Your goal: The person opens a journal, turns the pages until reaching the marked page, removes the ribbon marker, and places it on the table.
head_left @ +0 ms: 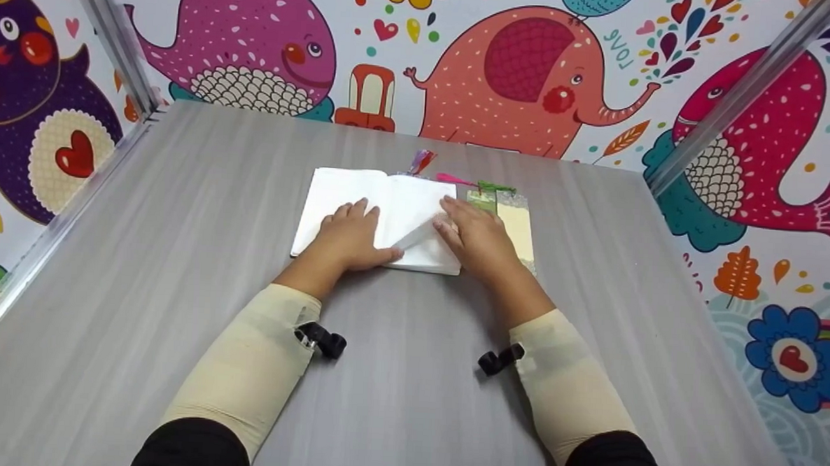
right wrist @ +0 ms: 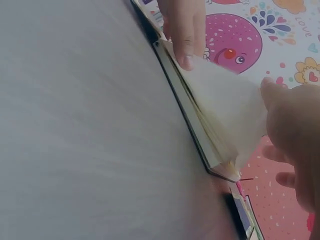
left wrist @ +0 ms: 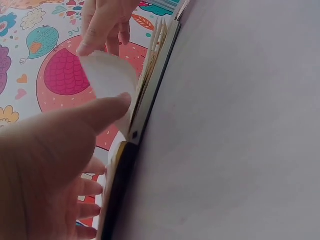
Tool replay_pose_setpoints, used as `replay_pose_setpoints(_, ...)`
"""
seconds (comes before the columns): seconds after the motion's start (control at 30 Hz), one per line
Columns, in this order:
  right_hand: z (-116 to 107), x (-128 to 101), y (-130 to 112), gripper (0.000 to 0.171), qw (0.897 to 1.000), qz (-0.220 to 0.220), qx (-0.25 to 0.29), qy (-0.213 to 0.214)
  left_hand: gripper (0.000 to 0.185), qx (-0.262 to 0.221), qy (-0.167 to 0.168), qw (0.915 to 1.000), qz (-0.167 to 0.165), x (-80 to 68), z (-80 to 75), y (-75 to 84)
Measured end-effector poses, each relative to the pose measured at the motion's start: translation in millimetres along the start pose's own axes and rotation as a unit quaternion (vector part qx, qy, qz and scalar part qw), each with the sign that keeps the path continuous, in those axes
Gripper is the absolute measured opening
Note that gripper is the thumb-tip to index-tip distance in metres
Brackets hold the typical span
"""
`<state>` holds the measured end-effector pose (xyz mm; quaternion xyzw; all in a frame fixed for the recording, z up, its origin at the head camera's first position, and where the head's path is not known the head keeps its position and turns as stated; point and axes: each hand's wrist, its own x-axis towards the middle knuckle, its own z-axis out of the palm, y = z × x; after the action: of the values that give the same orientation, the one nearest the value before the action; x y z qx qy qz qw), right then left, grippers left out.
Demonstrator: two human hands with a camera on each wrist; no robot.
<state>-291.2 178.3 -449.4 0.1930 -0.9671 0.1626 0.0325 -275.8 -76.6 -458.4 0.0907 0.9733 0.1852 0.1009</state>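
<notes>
An open book (head_left: pixel 347 188) with blank white pages lies on the table. My left hand (head_left: pixel 350 237) rests on its left page with fingers spread, and the thumb presses near the inner part of the right side. My right hand (head_left: pixel 481 239) is at the right side and pinches the edge of a lifted page (right wrist: pixel 225 95) by thumb and fingers. That page slants up from the book, its near corner raised, in both wrist views. The left thumb (left wrist: pixel 117 105) lies against the lifted page's lower part.
Right of the book lie flat cards (head_left: pixel 517 227) in green and cream, partly behind my right hand. Beyond the book's far edge show a red-purple tassel (head_left: pixel 422 161), a pink tassel (head_left: pixel 452 179) and a green tassel (head_left: pixel 495 187). Cartoon-printed walls (head_left: pixel 457 67) border the grey table (head_left: pixel 409 373).
</notes>
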Motion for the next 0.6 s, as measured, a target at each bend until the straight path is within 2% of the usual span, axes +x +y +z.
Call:
replay_pose_setpoints(0.1,0,1,1,0.075,1.0,0.026,-0.001,-0.015,0.113,-0.013,0.014,0.9998,-0.006,3.9,0.8,-2.9)
replay_pose_setpoints(0.17,2,3,2,0.079,0.999,0.026,-0.007,-0.024,0.118,-0.026,0.026,0.9993,-0.011,6.1,1.9,-5.2)
replay_pose_setpoints(0.37,8,3,7,0.088,0.999,0.007,-0.019,-0.048,0.131,-0.05,0.059,0.997,-0.003,8.7,2.6,-9.3)
replay_pose_setpoints(0.6,11,1,10,0.097,0.995,-0.005,-0.039,-0.096,0.139,-0.044,0.1,0.994,0.008,8.4,-0.3,-8.6)
